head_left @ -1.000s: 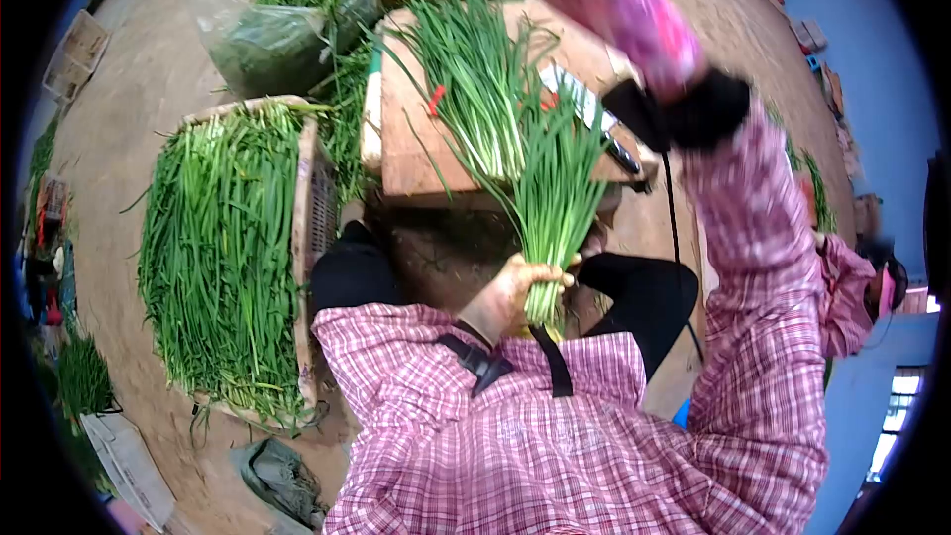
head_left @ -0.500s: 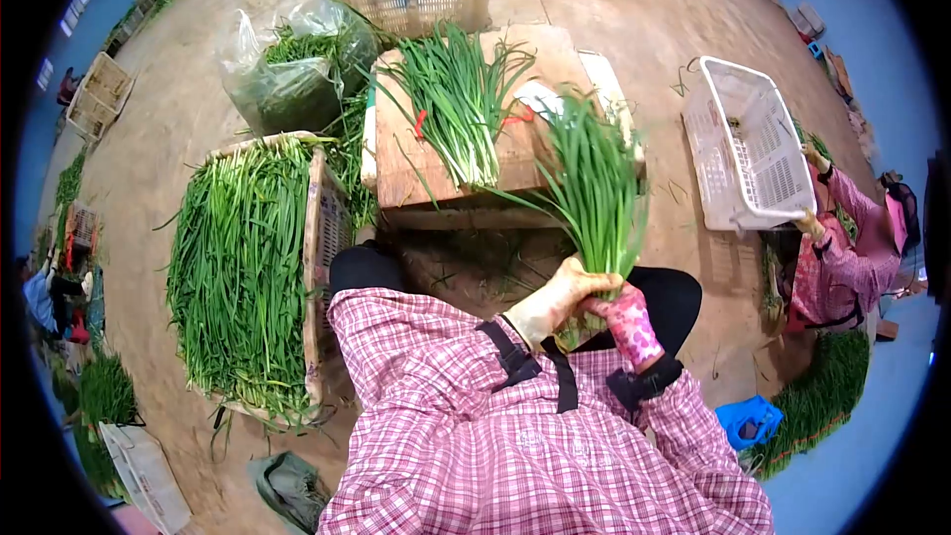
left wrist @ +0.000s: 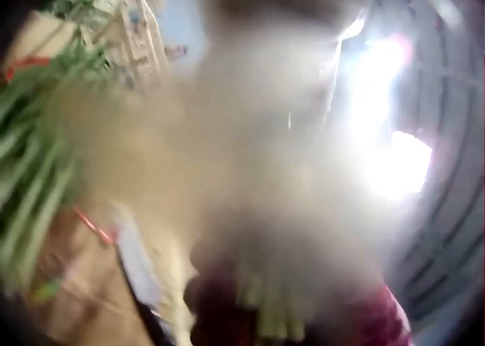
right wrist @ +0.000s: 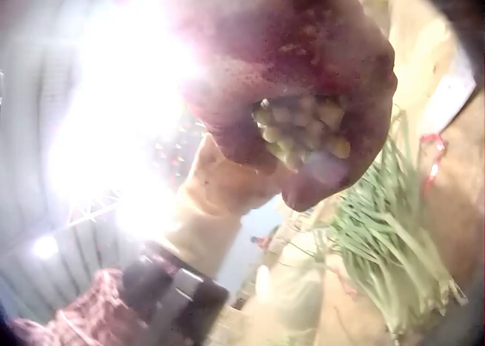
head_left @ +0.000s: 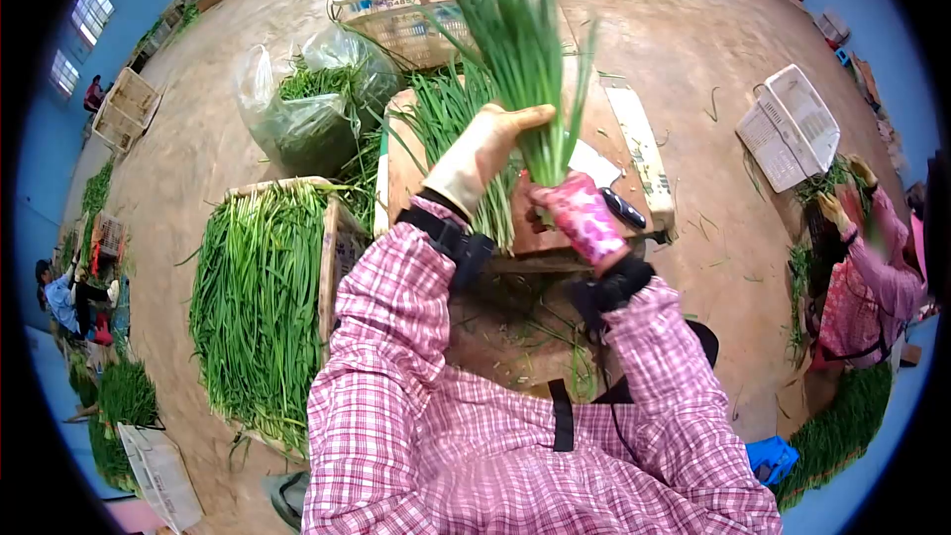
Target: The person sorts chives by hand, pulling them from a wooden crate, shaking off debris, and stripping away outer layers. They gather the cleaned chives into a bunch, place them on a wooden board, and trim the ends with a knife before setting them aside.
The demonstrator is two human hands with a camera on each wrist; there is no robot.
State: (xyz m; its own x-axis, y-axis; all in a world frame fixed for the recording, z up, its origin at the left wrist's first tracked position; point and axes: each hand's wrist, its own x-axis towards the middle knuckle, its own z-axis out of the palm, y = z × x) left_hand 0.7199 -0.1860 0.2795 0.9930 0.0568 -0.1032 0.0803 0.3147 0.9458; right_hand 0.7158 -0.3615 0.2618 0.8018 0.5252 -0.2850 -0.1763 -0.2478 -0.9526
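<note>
A bunch of garlic chives [head_left: 535, 50] stands upright over the wooden board [head_left: 584, 258], leaves up. My right hand [head_left: 575, 213], in a pink patterned glove, grips its pale lower stems; the cut ends [right wrist: 303, 130] show within the curled fingers in the right wrist view. My left hand [head_left: 485, 149], in a cream glove, holds the bunch higher up, its thumb across the leaves and the other fingers hidden. More chives [head_left: 451, 109] lie on the board, with red ties [right wrist: 433, 160] nearby. A knife [head_left: 624, 208] with a black handle lies at the board's right. The left wrist view is largely blurred.
To the left stands a crate full of chives [head_left: 263, 307], with a plastic bag of trimmings [head_left: 307, 119] behind it. A white crate [head_left: 426, 15] stands beyond the board, another crate [head_left: 788, 129] at the right. One person [head_left: 872, 277] works at far right.
Both hands have carried the bunch from near the lap forward and up over the board. Before that, the left hand alone held it while the right arm was raised away.
</note>
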